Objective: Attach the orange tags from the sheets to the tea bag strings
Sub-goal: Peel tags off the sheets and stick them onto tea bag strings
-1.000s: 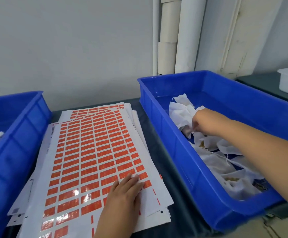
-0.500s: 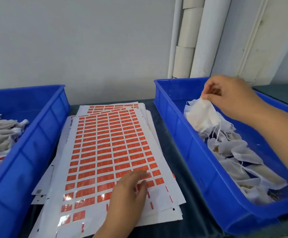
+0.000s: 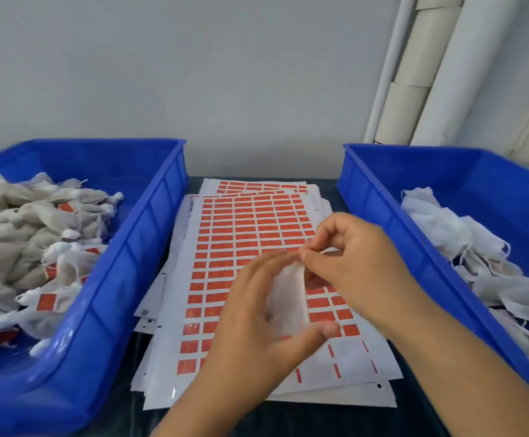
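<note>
While hovering above the tag sheets (image 3: 250, 234) at centre frame: right hand (image 3: 356, 263) pinching white tea bag (image 3: 290, 298) at its top, left hand (image 3: 257, 323) cupping it loosely. Tagged bags (image 3: 36, 241) at nine o'clock, untagged bags (image 3: 465, 244) at three.

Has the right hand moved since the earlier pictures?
Yes. The right hand has left the right bin and come leftward over the tag sheets, where it meets the left hand at a tea bag.
</note>
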